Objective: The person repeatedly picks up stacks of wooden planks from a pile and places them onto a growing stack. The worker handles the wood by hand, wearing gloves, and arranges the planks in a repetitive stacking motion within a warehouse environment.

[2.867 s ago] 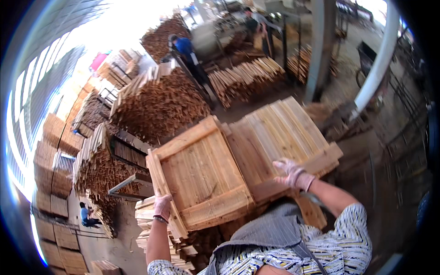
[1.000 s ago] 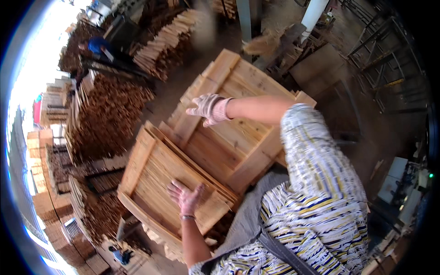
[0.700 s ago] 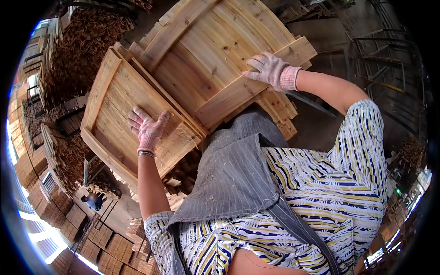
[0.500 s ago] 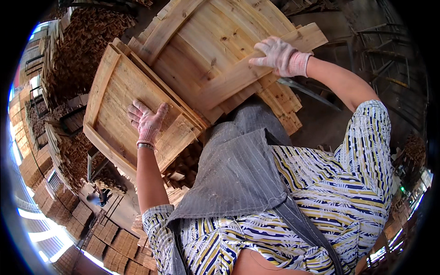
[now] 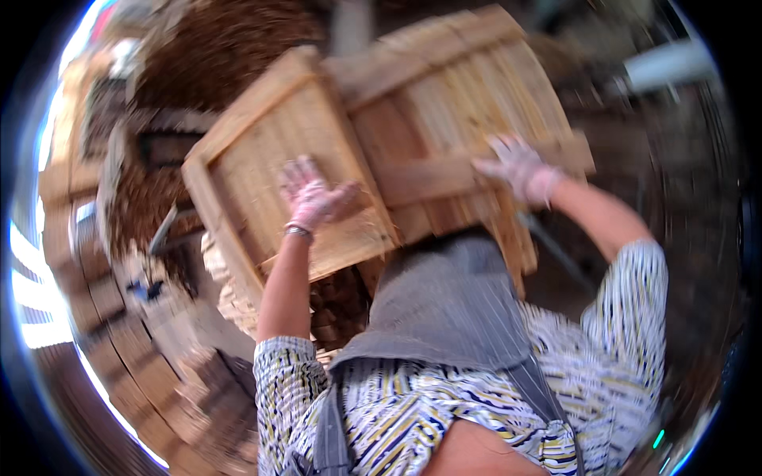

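Pale wood beneath the left grip (image 5: 308, 197) and right grip (image 5: 524, 170), both gloved.
Compared with a second ago, right grip over from the far strip (image 5: 436, 59) to the near strip (image 5: 432, 178) of the right panel (image 5: 500, 91), suggesting work now at the edge nearest the apron (image 5: 448, 313); left grip flat as before on the left panel (image 5: 250, 186), fingers spread wide, nothing held. Right fingers loosely spread, apparently around nothing, exact contact too blurred to tell. In all: two grips, two panels side by side, two strips across the right one.
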Demonstrator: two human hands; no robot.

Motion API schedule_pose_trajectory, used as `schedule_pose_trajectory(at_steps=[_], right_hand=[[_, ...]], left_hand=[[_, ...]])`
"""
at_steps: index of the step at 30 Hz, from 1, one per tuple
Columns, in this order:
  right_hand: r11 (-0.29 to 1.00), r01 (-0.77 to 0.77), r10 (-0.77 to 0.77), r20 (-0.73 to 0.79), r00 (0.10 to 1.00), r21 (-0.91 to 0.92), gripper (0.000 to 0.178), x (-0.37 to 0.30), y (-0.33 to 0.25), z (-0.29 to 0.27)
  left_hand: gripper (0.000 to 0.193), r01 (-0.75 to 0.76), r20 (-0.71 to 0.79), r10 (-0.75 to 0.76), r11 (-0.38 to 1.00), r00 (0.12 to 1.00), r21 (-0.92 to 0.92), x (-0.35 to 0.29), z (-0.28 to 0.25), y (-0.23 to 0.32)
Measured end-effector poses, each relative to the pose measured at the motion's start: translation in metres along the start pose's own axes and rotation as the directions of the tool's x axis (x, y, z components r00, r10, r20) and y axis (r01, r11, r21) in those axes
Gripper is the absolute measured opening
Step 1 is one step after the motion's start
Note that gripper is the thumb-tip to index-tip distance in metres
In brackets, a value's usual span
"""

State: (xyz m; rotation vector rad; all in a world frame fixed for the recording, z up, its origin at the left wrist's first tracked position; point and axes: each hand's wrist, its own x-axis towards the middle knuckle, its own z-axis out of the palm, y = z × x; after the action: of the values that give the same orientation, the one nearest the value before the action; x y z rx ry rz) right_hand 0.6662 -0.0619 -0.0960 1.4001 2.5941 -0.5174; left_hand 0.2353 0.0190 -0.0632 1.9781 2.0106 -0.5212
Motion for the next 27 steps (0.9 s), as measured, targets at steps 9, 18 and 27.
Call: schedule_pose_trajectory(at_steps=[9, 18, 27], right_hand=[[0.980, -0.129, 0.167, -0.273, 0.948, 0.152, 0.065, -0.018, -0.081, -0.027], [0.824, 0.426, -0.023, -0.728, 0.685, 0.375, 0.055, 0.026, -0.278, -0.073], [0.638, 0.562, 0.004, -0.732, 0.681, 0.527, 0.057, 0.125, -0.427, -0.099]], left_hand=[[0.108, -0.108, -0.017, 0.118, 0.830, 0.993, -0.548, -0.076, -0.021, -0.049], [0.112, 0.515, -0.173, -0.615, 0.757, 0.769, -0.401, -0.120, 0.000, -0.251], [0.099, 0.183, -0.008, -0.376, 0.471, 0.926, -0.863, -0.121, -0.028, -0.313]])
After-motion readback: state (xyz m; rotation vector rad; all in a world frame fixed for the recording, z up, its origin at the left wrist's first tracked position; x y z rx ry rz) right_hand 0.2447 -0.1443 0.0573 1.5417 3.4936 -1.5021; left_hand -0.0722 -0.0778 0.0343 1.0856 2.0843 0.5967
